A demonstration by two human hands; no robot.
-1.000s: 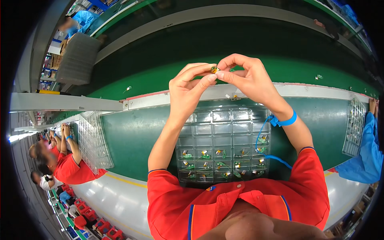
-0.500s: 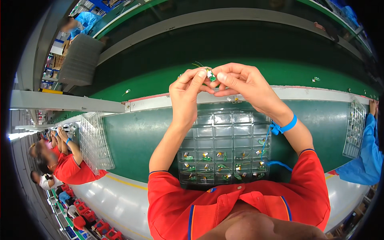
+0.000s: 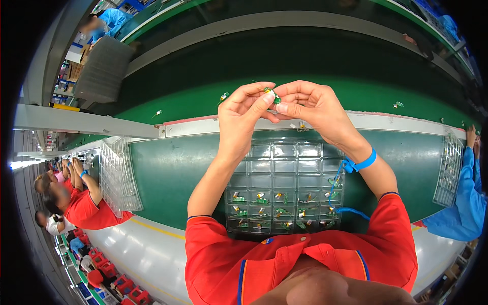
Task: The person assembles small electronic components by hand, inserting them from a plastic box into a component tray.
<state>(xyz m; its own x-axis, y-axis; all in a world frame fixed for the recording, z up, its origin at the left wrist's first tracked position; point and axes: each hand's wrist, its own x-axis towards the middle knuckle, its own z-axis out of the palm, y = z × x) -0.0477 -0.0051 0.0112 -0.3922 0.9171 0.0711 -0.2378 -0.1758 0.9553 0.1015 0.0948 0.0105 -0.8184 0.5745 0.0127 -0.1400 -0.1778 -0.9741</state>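
A small green circuit board [image 3: 276, 97] with a white and yellowish part is pinched between my two hands, above the pale rail of the bench. My left hand [image 3: 243, 113] grips it from the left with thumb and fingertips. On its right edge, the thumb and index finger of my right hand [image 3: 319, 108] close in. A thin wire sticks out past the left fingers. Below the hands lies a clear compartment tray [image 3: 297, 181], its nearer cells holding several similar boards [image 3: 262, 201]. Fingers hide part of the held board.
Beyond the rail runs a green belt [image 3: 188, 104] carrying loose boards, one board [image 3: 224, 96] beside my left hand. A blue strap [image 3: 365, 160] with a cord circles my right wrist. Clear trays [image 3: 119, 175] stand left and right. Co-workers [image 3: 99, 203] sit on both sides.
The held board has turned slightly between my fingers, and my left hand has shifted a little. Loose boards on the belt have moved slightly left; one shows more fully beside my left hand.
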